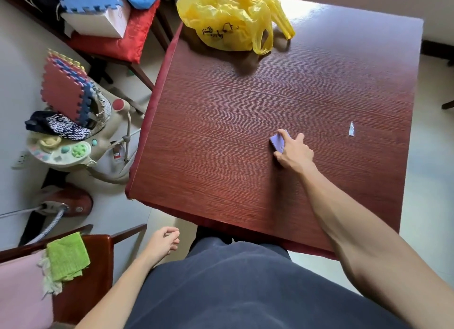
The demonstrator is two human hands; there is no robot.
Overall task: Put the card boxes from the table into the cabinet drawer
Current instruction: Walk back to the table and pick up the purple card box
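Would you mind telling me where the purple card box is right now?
In the head view, the purple card box lies on the dark red table, right of centre, under the fingers of the right hand, with a small white scrap further right.

Purple card box, dark red wood-grain table, yellow bag with black print.
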